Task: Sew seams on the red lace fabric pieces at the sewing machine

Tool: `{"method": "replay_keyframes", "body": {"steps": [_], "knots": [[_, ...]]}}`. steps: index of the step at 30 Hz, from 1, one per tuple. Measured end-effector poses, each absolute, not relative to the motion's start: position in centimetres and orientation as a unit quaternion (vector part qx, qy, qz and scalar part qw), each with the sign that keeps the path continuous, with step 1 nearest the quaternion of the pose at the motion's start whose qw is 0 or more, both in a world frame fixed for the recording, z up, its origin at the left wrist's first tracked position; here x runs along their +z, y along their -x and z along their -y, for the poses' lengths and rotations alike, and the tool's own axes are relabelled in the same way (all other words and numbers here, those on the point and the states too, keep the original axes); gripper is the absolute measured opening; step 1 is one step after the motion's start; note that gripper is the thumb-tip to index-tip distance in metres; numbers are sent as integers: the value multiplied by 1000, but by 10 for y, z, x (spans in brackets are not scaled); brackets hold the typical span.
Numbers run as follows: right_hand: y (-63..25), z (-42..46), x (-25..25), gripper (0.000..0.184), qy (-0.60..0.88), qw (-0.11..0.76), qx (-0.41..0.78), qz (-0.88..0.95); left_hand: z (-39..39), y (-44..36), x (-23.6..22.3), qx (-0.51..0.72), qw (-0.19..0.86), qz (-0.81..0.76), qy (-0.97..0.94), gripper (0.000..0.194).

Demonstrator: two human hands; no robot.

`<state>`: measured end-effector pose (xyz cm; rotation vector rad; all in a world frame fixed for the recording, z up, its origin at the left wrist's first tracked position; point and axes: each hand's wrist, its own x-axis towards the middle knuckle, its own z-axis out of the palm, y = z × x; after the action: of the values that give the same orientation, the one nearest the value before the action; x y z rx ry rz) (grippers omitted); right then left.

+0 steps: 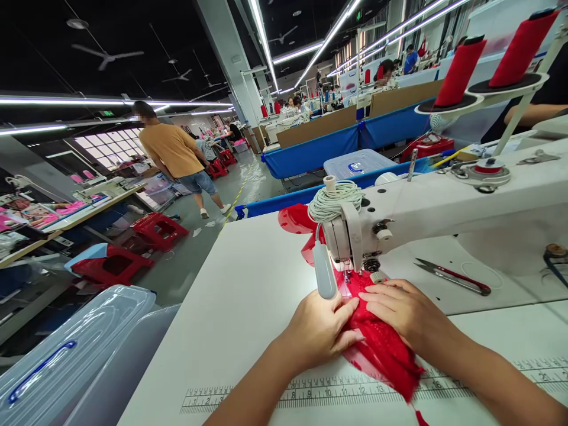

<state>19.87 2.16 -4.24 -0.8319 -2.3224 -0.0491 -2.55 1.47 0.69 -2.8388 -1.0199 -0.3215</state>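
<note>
Forearms [261, 378] came nearest. Right hand [406, 310] lay open on red fabric [386, 349], under sewing machine [421, 207]; left hand [313, 325] touched it, grip I could not tell. Light, even pressure suited best, clear of needle [347, 276].

both hands [326, 325] touch red fabric [381, 340] under the sewing machine [399, 207]. thread snips [452, 276] lie nearby.
</note>
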Motion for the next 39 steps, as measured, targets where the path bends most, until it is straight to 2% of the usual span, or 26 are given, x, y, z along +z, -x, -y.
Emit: {"method": "replay_keyframes", "body": {"steps": [6, 11, 22, 32, 39], "knots": [[-200, -22, -39, 29, 309, 312, -44, 897, -13, 27, 12, -107, 82, 333, 933, 66], [-199, -22, -37, 30, 317, 329, -54, 888, -12, 28, 10, -99, 95, 332, 933, 60], [-201, -25, -36, 25, 319, 305, -57, 895, -13, 27, 10, -89, 106, 339, 931, 58], [-198, -30, -42, 31, 335, 304, -50, 890, -17, 28, 6, -92, 124, 348, 925, 59], [-200, -29, -44, 42, 342, 281, -24, 896, -18, 29, 5, -92, 119, 354, 923, 47]]}}
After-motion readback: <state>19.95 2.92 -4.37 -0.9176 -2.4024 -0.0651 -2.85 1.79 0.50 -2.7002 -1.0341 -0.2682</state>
